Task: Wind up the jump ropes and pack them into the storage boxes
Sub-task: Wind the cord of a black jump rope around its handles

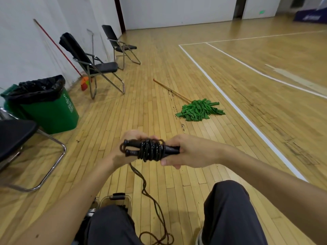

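Observation:
A black jump rope (150, 150) is held in front of me, its cord wound several times around the two handles laid side by side. My right hand (187, 152) grips the handles' right ends. My left hand (127, 147) is behind the left ends and holds the cord there; its fingers are mostly hidden. The loose tail of the cord (152, 202) hangs down between my knees and loops on the wooden floor. A clear storage box (115, 200) with a dark latch stands on the floor by my left knee, partly hidden by my leg.
A green bin (51, 110) with a black liner stands at the left, a black chair seat (14, 135) nearer me. Two folding chairs (99, 68) line the wall. A green mop (200, 108) lies on the floor ahead. White court lines run to the right.

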{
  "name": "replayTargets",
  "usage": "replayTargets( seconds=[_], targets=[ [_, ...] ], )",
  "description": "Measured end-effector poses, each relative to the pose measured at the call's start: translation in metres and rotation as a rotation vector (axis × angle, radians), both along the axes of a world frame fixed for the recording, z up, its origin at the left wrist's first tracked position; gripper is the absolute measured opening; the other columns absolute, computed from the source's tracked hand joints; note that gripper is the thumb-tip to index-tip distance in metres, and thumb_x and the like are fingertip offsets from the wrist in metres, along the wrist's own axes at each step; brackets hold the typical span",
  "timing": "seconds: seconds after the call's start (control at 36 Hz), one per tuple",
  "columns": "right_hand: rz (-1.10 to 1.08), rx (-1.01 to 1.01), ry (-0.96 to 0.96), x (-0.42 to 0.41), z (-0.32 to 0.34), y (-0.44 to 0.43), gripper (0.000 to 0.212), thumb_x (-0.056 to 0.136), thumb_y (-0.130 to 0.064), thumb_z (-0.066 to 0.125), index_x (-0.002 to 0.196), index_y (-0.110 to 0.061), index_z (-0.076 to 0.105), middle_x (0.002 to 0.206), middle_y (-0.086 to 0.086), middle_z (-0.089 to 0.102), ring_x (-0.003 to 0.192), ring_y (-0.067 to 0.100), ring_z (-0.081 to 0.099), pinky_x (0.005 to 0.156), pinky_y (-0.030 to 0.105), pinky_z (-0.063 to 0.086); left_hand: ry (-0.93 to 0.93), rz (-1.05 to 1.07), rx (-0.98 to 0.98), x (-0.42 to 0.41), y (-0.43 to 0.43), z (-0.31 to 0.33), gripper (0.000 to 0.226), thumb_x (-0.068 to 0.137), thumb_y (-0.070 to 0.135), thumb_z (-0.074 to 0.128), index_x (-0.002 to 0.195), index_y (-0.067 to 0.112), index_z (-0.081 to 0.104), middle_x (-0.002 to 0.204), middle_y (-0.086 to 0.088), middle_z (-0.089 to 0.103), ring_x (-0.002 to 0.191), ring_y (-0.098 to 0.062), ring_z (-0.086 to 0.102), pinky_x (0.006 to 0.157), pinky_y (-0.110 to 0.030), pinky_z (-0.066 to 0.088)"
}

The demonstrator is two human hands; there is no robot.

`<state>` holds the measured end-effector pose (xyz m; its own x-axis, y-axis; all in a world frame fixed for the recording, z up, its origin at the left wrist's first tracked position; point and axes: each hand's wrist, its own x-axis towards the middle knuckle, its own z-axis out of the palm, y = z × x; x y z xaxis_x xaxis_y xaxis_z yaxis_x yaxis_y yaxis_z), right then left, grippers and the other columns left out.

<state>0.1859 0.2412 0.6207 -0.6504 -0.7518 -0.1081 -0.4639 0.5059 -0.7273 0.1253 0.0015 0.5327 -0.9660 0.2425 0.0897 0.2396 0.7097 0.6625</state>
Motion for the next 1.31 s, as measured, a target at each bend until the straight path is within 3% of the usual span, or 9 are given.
replayTargets(
  seconds=[0.06,0.11,0.36,0.58,0.69,1.0,1.17,1.22,1.31],
  targets=[
    [-0.060,-0.065,0.020,-0.007,-0.004,0.001,0.020,0.099,-0.023,0.063,0.081,-0.016,0.059,0.067,-0.005,0.060,0.059,0.012,0.056,0.058,0.029,0.046,-0.095,0.099,-0.085,0.008,0.001,-0.010,0.035,0.097,0.043,0.058,0.088,0.010,0.067,0.079,-0.001,0.067,0.072,-0.014,0.063,0.075,-0.036,0.055],
    [-0.131,-0.109,0.042,-0.013,-0.010,0.002,0.022,0.099,-0.023,0.063,0.081,-0.011,0.060,0.064,-0.006,0.057,0.054,0.010,0.050,0.055,0.026,0.042,-0.039,0.080,-0.057,0.028,0.019,0.000,0.044,0.105,0.036,0.040,0.073,0.014,0.061,0.065,0.004,0.058,0.058,-0.007,0.051,0.062,-0.027,0.044],
    [-0.434,-0.121,0.114,-0.028,-0.031,0.000,0.022,0.099,-0.028,0.063,0.083,-0.014,0.062,0.066,-0.003,0.054,0.049,0.006,0.043,0.052,0.023,0.038,0.049,0.045,0.125,0.062,0.053,-0.004,0.063,0.099,0.058,0.020,0.070,0.017,0.059,0.054,0.007,0.047,0.049,-0.006,0.043,0.054,-0.027,0.036],
    [-0.690,-0.031,0.379,-0.048,-0.036,0.008,0.015,0.103,-0.025,0.056,0.098,-0.013,0.062,0.078,0.000,0.062,0.061,0.014,0.054,0.054,0.026,0.039,-0.696,-0.005,0.805,0.072,0.053,0.011,0.044,0.101,0.050,0.045,0.088,0.009,0.058,0.056,0.002,0.031,0.043,-0.010,0.029,0.039,-0.020,0.023],
    [-0.660,0.284,0.533,-0.054,-0.046,0.020,0.020,0.107,-0.025,0.047,0.114,-0.009,0.057,0.093,0.008,0.062,0.077,0.026,0.059,0.070,0.040,0.053,-0.612,-0.037,0.567,0.069,0.045,0.012,0.044,0.103,0.046,0.041,0.097,0.006,0.059,0.056,0.003,0.035,0.045,-0.010,0.031,0.041,-0.020,0.024],
    [-0.719,0.495,0.536,-0.064,-0.077,0.020,0.019,0.106,-0.014,0.046,0.122,-0.010,0.056,0.080,-0.001,0.045,0.062,0.013,0.047,0.057,0.028,0.042,-0.062,-0.045,-0.262,0.070,0.057,0.029,0.022,0.104,0.039,0.048,0.104,0.025,0.064,0.077,0.007,0.064,0.068,-0.007,0.061,0.066,-0.029,0.056],
    [-0.491,0.596,0.258,-0.055,-0.085,0.019,0.018,0.102,-0.017,0.054,0.119,-0.011,0.058,0.083,-0.002,0.057,0.069,0.010,0.055,0.061,0.022,0.048,0.180,-0.080,-0.442,0.059,0.051,0.050,0.032,0.104,0.041,0.045,0.121,0.023,0.065,0.077,0.008,0.060,0.064,-0.004,0.056,0.058,-0.016,0.041],
    [-0.329,0.588,0.085,-0.050,-0.082,0.018,0.003,0.101,-0.019,0.058,0.102,-0.017,0.059,0.080,-0.003,0.057,0.068,0.008,0.054,0.061,0.020,0.044,0.222,-0.114,-0.472,0.054,0.046,0.057,0.032,0.103,0.042,0.045,0.114,0.023,0.067,0.076,0.009,0.060,0.066,-0.003,0.057,0.060,-0.017,0.043],
    [-0.099,0.543,-0.065,-0.038,-0.074,0.014,0.023,0.100,-0.020,0.060,0.079,-0.025,0.053,0.072,-0.004,0.057,0.065,0.007,0.054,0.066,0.020,0.044,0.267,-0.160,-0.463,0.047,0.037,0.064,0.032,0.100,0.044,0.049,0.111,0.022,0.069,0.079,0.011,0.065,0.069,-0.001,0.060,0.065,-0.018,0.048]
  ],
)
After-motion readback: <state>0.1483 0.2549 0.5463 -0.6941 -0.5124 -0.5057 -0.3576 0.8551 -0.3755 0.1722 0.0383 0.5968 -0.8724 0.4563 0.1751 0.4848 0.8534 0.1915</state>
